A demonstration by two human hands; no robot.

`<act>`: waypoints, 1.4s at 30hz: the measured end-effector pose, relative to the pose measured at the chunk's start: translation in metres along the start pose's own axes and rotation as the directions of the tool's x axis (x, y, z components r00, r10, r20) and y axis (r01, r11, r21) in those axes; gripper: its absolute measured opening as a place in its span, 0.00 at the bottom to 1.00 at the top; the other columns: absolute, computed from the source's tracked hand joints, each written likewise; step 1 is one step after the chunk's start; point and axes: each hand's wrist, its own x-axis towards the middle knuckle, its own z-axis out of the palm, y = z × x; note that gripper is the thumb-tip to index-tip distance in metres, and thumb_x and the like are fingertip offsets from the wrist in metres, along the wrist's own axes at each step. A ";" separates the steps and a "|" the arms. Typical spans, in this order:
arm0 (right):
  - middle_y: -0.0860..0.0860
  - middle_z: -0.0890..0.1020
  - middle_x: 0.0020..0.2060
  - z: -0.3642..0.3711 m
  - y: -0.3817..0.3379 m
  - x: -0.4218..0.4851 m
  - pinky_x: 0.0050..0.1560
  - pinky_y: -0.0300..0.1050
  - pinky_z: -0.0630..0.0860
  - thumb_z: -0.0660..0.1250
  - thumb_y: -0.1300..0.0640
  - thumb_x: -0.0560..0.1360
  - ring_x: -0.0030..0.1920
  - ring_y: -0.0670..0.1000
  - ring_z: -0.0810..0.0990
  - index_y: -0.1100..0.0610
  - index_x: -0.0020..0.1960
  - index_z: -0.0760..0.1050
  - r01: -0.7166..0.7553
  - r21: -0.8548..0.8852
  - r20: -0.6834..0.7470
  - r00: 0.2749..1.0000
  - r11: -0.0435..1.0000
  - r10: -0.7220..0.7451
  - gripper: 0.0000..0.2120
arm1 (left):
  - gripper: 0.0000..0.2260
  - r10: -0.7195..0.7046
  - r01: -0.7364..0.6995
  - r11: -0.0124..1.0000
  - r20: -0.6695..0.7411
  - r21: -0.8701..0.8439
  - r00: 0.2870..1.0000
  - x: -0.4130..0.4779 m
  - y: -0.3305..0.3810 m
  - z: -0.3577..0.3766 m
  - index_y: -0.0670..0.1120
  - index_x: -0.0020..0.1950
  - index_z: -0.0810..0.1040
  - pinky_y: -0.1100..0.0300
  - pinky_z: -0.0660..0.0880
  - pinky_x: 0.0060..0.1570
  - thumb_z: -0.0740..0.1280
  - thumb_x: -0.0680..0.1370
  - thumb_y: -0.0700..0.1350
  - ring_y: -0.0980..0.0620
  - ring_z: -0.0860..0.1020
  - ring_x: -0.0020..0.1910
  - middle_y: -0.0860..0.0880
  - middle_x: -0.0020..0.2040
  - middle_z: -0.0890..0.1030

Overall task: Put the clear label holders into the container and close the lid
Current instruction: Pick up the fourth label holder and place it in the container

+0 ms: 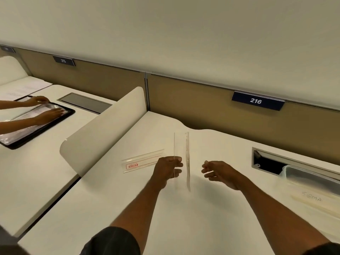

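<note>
My left hand [168, 169] grips a clear label holder [181, 144], held upright on edge above the white desk [184, 218]. Its thick edge runs from about the desk's back edge down past my fingers. A second clear label holder [142, 161] with a red-printed strip lies flat on the desk just left of my left hand. My right hand [218, 172] hovers to the right of the upright holder, fingers apart and holding nothing. The clear plastic container [311, 179] stands at the right edge, and its lid [312, 201] with handwriting lies in front of it.
A curved white divider [103, 129] separates my desk from the neighbouring one, where another person's hands [46, 109] rest on a black tray [36, 124] of papers. A cable slot [266, 162] opens in the desk behind the container. Tan partition panels carry a sign reading 216 [256, 101].
</note>
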 end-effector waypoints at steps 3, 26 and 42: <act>0.54 0.82 0.56 -0.009 0.010 -0.013 0.60 0.50 0.75 0.72 0.42 0.69 0.54 0.53 0.81 0.57 0.59 0.79 -0.069 0.088 0.231 0.972 0.994 0.047 0.25 | 0.08 -0.045 0.062 0.975 0.082 -0.213 0.996 0.000 0.006 0.029 0.45 0.51 0.83 0.55 0.80 0.44 0.70 0.75 0.46 0.44 0.83 0.44 0.45 0.46 0.85; 0.53 0.83 0.46 -0.208 0.039 -0.128 0.48 0.40 0.79 0.79 0.51 0.63 0.45 0.49 0.81 0.58 0.53 0.81 0.101 -0.076 -0.033 0.994 0.992 -0.104 0.21 | 0.05 0.260 -0.217 0.948 0.177 -0.233 0.949 -0.002 0.055 0.204 0.46 0.48 0.83 0.63 0.78 0.38 0.72 0.73 0.42 0.55 0.82 0.40 0.53 0.41 0.85; 0.40 0.83 0.44 -0.345 0.129 -0.215 0.47 0.42 0.80 0.77 0.45 0.62 0.45 0.43 0.81 0.42 0.51 0.80 -0.123 -0.643 -0.337 0.932 0.756 -0.135 0.18 | 0.08 0.308 -0.568 0.487 0.478 0.663 0.822 -0.020 -0.003 0.365 0.47 0.46 0.85 0.63 0.74 0.45 0.73 0.71 0.50 0.53 0.80 0.44 0.51 0.47 0.85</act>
